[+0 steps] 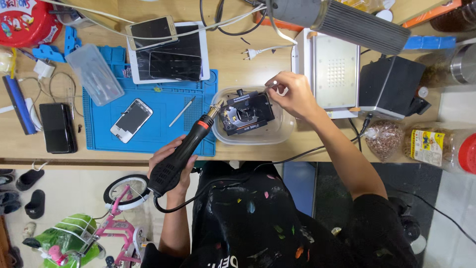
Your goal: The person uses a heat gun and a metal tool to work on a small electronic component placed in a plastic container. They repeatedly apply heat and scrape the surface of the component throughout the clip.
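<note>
My left hand [168, 166] grips the black handle of a hot-air gun [186, 149]. Its metal nozzle [215, 108] points at a black clamp fixture [247, 113] that holds a small part. The fixture sits inside a clear plastic tub [282, 131] at the near edge of the wooden desk. My right hand [292, 94] hovers over the tub's far right rim, fingers pinched on a thin tool with a white tip [274, 83]. The gun's black cord [198, 196] loops down across my lap.
A blue work mat [158, 134] lies to the left with a white phone [131, 120], a metal pen-like tool [182, 111] and a clear lidded box [94, 74]. A tablet [171, 52] with phones lies behind. A white heating plate [333, 74] and a black box [389, 85] stand on the right.
</note>
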